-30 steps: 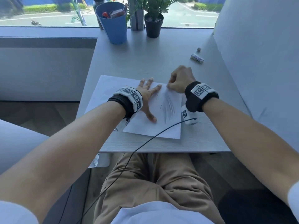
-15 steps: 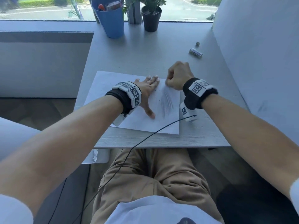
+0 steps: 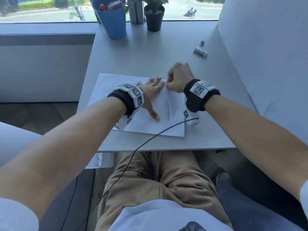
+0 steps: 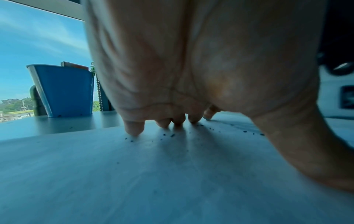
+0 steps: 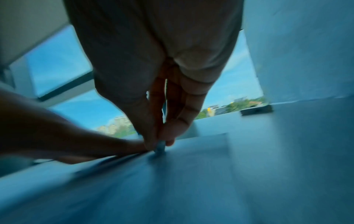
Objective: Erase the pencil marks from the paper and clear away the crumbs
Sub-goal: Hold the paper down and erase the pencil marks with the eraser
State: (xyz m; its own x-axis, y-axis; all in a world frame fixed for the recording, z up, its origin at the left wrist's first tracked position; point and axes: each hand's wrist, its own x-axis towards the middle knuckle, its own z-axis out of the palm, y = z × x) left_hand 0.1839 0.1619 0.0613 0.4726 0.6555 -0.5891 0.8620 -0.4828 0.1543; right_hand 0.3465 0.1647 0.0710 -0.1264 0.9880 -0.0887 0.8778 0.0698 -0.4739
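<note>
White paper (image 3: 146, 125) is lying near the desk's (image 3: 166, 52) front edge, bare desktop stretching beyond it. We are pressing our left hand (image 3: 150, 90) flat on the sheet, fingers straight, while our right hand (image 3: 179, 79) is pinching a small eraser (image 5: 160, 147) against the paper's far edge, above the pencil marks (image 3: 171, 105). Crumbs (image 4: 168, 135) are dotting the sheet.

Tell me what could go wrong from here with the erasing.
The right hand rubs the eraser at the paper's far edge, so the sheet could crease beyond the left hand. Most pencil marks remain. Crumbs under the left fingers might smear.
</note>
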